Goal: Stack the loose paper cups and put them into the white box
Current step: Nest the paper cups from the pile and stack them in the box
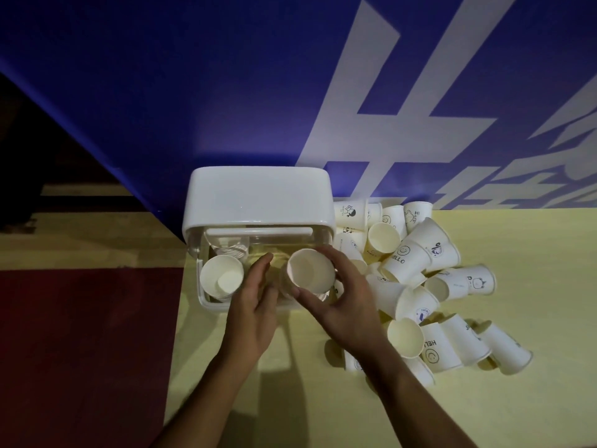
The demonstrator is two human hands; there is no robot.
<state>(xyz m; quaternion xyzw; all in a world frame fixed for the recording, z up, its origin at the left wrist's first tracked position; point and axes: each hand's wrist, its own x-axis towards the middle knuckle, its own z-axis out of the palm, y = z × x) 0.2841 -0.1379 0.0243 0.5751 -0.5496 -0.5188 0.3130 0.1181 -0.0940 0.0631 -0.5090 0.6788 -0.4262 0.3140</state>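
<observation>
While your forearms reach in across the near edge of the table (323, 399), both hands meet over the open mouth of the white box (206, 303). Your right hand (345, 302) has thumb and fingers curled round the rim of the held cup (310, 271), which sits mouth up above the right half of the box. Your left hand (255, 299) lies alongside with its fingers nearly straight, gripping nothing. The light is dim, so I cannot tell whether its fingertips touch the cup wall, and more than one cup may be nested there.

Just beyond, in the left half of the box, a seated stack (221, 278) stands upright. To the right, the loose cups (420, 270) lie heaped on their sides, close against the box wall at the far end and spreading back toward you. Farther off, the lid (258, 195) is tipped up in front of the blue banner (193, 92).

You appear to be at the placing step. The next move calls for bringing the cup straight down beside the seated stack without catching the box rim. After that, release it and turn to the heap, which looks like most of the job.
</observation>
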